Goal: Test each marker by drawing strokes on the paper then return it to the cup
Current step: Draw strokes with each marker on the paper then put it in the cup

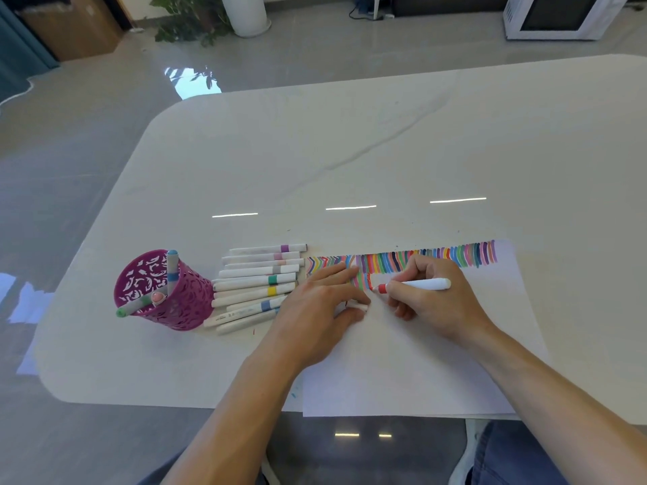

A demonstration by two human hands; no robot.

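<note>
My right hand (425,295) grips a white marker with a red band (416,285), its tip on the white paper (420,362) just below a long row of coloured strokes (402,262). My left hand (322,302) lies flat on the paper's left part, and its thumb and fingers pinch a small white cap (357,307). A purple perforated cup (164,292) stands at the left with three markers in it. Several white markers (257,285) lie in a row between the cup and the paper.
The white table (350,152) has rounded corners, and its near edge runs under my forearms. On the floor beyond it stand a potted plant (196,19) and a white appliance (560,15).
</note>
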